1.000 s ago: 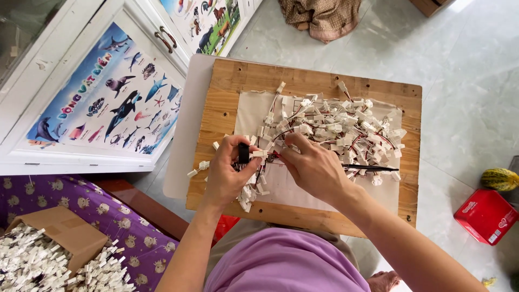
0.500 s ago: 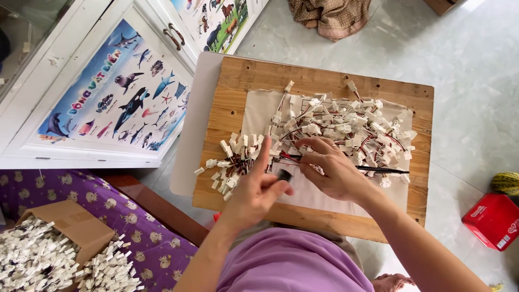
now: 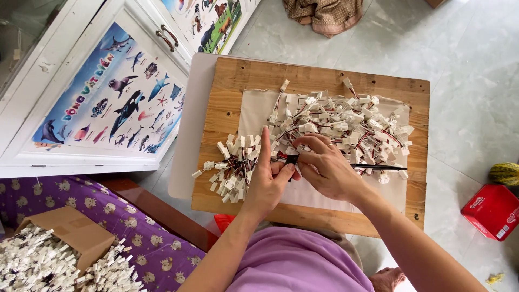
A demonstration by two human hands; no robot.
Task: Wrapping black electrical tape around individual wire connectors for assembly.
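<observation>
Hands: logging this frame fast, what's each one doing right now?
Left hand: closed on a wire bundle, forefinger straight.
Right hand: closed, pinching wires by the black tie.

white connectors (image 3: 346, 127) on red and black wires heap over a pale cloth (image 3: 254, 116) on a light brown wooden board (image 3: 227, 92); a purple sleeve (image 3: 292, 265), a purple animal-print fabric (image 3: 65, 189) and a red box (image 3: 492, 211) frame the scene.

Red tin (image 3: 492, 211) right on floor; cardboard box (image 3: 73, 232) on purple cloth (image 3: 157, 254).
</observation>
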